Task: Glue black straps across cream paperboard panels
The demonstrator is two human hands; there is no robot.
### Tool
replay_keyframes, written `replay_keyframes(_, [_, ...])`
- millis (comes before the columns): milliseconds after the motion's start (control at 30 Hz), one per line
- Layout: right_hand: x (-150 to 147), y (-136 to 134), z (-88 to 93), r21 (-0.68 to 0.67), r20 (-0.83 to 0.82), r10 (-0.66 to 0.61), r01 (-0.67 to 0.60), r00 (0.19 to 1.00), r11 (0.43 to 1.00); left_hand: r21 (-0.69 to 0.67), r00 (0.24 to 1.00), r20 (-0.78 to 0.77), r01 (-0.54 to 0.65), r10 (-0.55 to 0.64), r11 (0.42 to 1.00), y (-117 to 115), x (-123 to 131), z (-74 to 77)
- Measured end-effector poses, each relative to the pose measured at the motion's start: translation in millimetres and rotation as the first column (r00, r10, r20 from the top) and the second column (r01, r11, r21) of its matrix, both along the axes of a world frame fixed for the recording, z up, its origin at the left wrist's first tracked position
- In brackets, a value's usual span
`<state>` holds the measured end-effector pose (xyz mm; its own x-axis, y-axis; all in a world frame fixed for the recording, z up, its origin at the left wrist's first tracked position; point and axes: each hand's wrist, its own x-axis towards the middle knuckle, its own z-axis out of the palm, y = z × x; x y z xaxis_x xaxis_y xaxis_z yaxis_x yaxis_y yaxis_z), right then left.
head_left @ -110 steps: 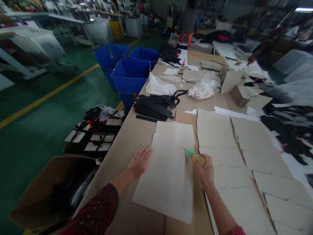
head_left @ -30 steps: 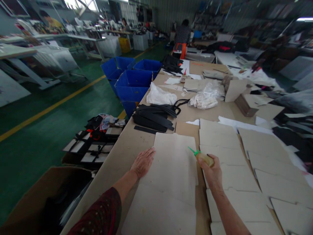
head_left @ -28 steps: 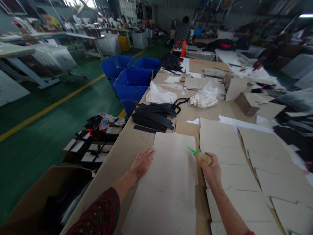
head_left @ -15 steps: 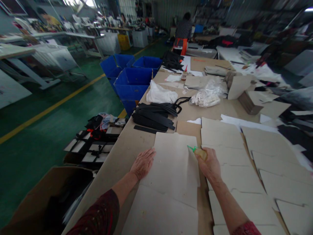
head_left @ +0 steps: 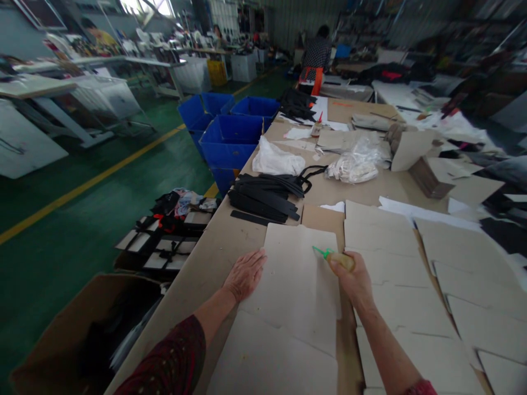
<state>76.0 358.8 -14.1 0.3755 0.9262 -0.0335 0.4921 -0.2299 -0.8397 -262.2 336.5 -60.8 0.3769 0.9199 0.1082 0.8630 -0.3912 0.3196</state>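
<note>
While the desk [head_left: 222,241] runs back into the distance, a column of pale sheets [head_left: 294,274] lies along its near part, and the rest is placed from these sheets. Compared with the earliest frame, a slanting edge now crosses their near part, and the view takes in more of the far background. Well beyond the sheets, past the desk's far part, stands a co-worker [head_left: 316,57]. Beyond and left of the sheets are blue bins [head_left: 230,156] beside the desk, and lower down, well to their left, sits a carton [head_left: 61,323]. Just right of the sheets, overlapping boards [head_left: 391,269] spread in rows. Near the sheets' far end lie black strips [head_left: 263,200], with a white bag [head_left: 280,159] behind these and a clear bag [head_left: 356,167] farther right.

The left hand [head_left: 246,274] lies at the sheets' left edge, fingers straight, close together and gripping nothing, much as it does half a second ago. At the sheets' right edge is the right hand [head_left: 357,280], its fingers curled round a yellowish bottle [head_left: 342,261], as in every earlier frame. The bottle leans over that edge, and its green nozzle [head_left: 320,252] points leftward above the sheets. Since half a second ago, the tip has shifted a little farther in from the right edge; whether it touches the surface, I cannot tell.
</note>
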Motion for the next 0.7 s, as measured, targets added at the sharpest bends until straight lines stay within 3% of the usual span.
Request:
replay_keyframes(67, [-19.1, 1.6, -5.5, -0.034, -0.264, -0.077, 0.071, 0.961, 0.997, -0.002, 1.0, -0.006, 0.002, -0.002, 1.0, -0.6, 0.4, 0.7])
replay_keyframes(133, [-39.7, 3.1, -6.9, -0.05, -0.365, -0.052, 0.036, 0.93, 0.998, -0.005, 1.0, -0.013, 0.003, -0.003, 1.0, -1.2, 0.9, 1.7])
replay_keyframes(267, [-72.5, 7.3, -2.0, 0.002, -0.14, 0.184, -0.185, 0.973, 0.983, -0.011, 1.0, -0.016, -0.007, 0.007, 1.0, -2.3, 2.5, 4.2])
replay_keyframes(367, [-85.2, 12.1, -2.0, 0.042, 0.004, 0.287, -0.287, 0.958, 0.957, -0.015, 1.0, -0.009, -0.007, 0.007, 1.0, -2.8, 3.0, 5.5])
replay_keyframes(533, [-93.6, 16.6, -7.4, 0.1, 0.155, 0.363, -0.38, 0.919, 0.92, -0.018, 1.0, 0.0, -0.011, 0.011, 1.0, -2.8, 2.9, 4.9])
replay_keyframes(700, [-100.3, 16.2, 0.2, 0.054, 0.339, 0.386, -0.427, 0.858, 0.902, -0.02, 1.0, -0.002, -0.013, 0.013, 1.0, -2.6, 3.0, 4.3])
